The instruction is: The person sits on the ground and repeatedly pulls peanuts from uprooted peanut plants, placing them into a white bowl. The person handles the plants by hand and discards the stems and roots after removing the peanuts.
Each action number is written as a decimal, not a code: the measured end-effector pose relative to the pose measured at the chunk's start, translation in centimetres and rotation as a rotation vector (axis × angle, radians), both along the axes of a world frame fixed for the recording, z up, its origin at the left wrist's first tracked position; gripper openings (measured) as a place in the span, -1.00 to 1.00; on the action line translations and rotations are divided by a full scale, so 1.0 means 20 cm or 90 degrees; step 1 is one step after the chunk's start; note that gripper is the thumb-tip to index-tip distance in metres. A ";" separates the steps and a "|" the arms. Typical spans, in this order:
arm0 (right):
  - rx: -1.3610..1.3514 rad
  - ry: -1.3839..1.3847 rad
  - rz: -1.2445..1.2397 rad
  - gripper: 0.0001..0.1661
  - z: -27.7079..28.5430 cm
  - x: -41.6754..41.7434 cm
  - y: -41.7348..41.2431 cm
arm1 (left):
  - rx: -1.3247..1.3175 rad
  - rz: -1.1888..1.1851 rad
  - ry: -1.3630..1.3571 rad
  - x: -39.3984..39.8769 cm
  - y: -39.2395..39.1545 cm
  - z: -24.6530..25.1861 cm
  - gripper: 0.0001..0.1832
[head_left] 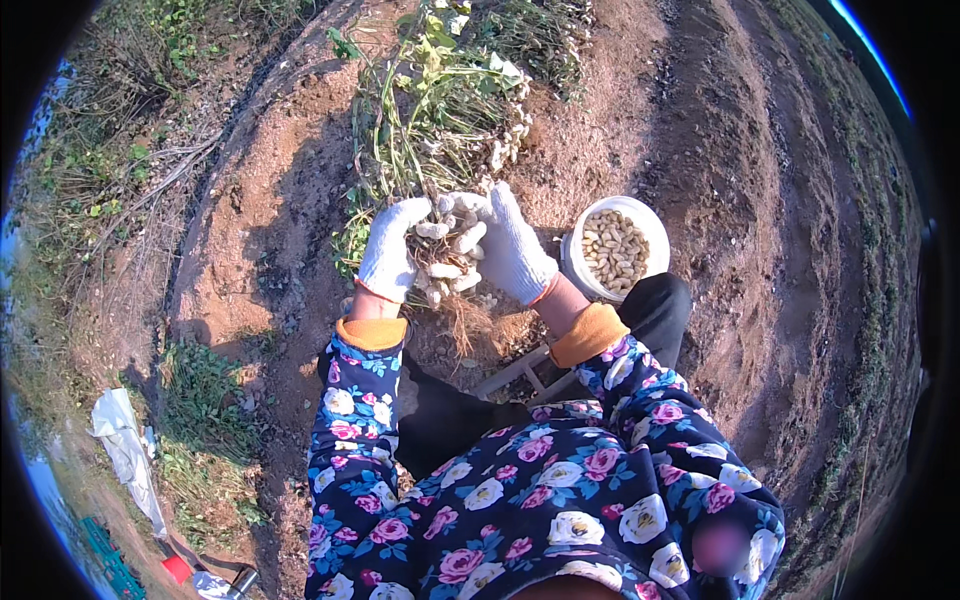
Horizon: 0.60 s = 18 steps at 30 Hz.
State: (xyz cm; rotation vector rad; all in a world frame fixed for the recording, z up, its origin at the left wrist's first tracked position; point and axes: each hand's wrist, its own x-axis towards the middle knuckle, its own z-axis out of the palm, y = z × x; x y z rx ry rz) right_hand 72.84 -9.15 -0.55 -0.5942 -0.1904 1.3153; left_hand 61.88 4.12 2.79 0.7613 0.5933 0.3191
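My left hand [391, 251], in a white knit glove, grips the base of an uprooted peanut plant [409, 127] from the left. On the right side, my gloved right hand [514, 244] curls around the same root clump, its fingers among the pods. A cluster of pale peanut pods [448, 251] hangs between both hands, with thin brown roots [465, 326] trailing below. The leafy stems stretch away from me. Beside my right knee stands a white plastic bucket [658, 232] partly filled with loose peanuts [615, 251].
More pulled peanut plants [536, 41] lie beyond my hands. Under me is part of a low stool frame [517, 375]. Ridged soil [720, 187] runs along the right. At lower left are a white sheet [127, 450], a red object [177, 568] and a green crate [111, 559].
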 end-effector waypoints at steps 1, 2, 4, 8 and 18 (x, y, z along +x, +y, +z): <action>0.012 0.001 0.000 -0.41 0.02 0.00 -0.01 | -0.001 -0.023 -0.004 0.02 0.00 0.00 -0.71; -0.022 -0.113 -0.045 -0.47 0.04 0.00 -0.02 | -0.005 -0.046 -0.006 0.04 0.00 -0.01 -0.72; -0.147 -0.242 -0.103 -0.70 0.08 0.01 -0.03 | 0.072 -0.026 0.027 0.08 -0.02 -0.03 -0.75; -0.170 -0.283 -0.171 -0.77 0.10 0.02 -0.03 | -0.021 -0.109 -0.068 0.11 -0.07 -0.10 -0.80; -0.412 -0.241 -0.052 -0.68 -0.04 0.13 0.01 | 0.075 -0.049 0.039 0.23 -0.18 -0.15 -0.81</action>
